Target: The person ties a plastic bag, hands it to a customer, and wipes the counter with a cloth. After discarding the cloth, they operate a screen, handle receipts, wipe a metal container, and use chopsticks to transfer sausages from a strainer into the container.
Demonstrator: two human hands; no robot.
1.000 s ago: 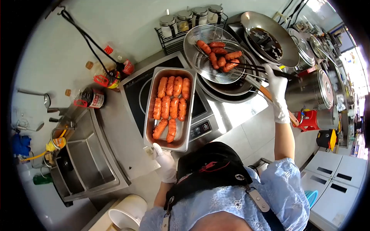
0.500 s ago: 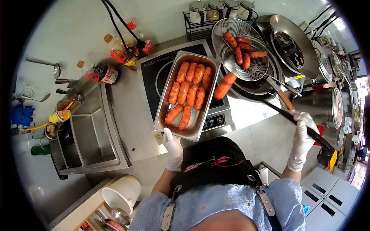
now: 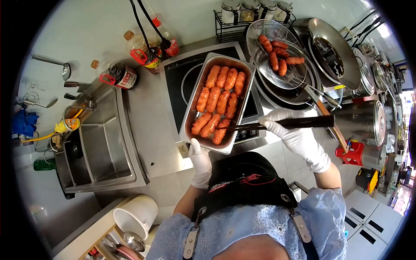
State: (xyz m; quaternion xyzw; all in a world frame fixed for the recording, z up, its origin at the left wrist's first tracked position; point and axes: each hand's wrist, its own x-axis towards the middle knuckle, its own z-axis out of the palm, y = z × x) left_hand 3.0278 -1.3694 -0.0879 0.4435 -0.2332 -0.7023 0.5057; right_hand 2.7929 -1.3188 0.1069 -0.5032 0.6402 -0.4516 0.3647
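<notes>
A deep stainless-steel tray point(image 3: 186, 116) is tilted over the black induction cooktop point(image 3: 174, 93), several glossy reddish sausages point(image 3: 212, 99) lined up inside it. My left hand point(image 3: 200, 161), in a white glove, grips the tray's near-left corner with the thumb at the rim. White-gloved too, my right hand point(image 3: 295, 138) is closed around long black chopsticks point(image 3: 310, 121) that point left into the tray. Their tips meet a sausage point(image 3: 223, 124) in the nearest row. More sausages point(image 3: 281, 53) lie in a wire strainer point(image 3: 260, 32) at the upper right, resting over a dark pan.
A wok point(image 3: 350, 71) stands at the right beside a large steel pot point(image 3: 362, 117). Spice jars fill a black rack point(image 3: 221, 32) along the wall. Sauce bottles point(image 3: 123, 77) stand on the left, near a steel sink point(image 3: 106, 149). A white bucket point(image 3: 138, 216) sits below.
My right hand has swung left from the strainer side, bringing the sausage held by the chopsticks into the tray's near row. The tray has shifted slightly right in view.
</notes>
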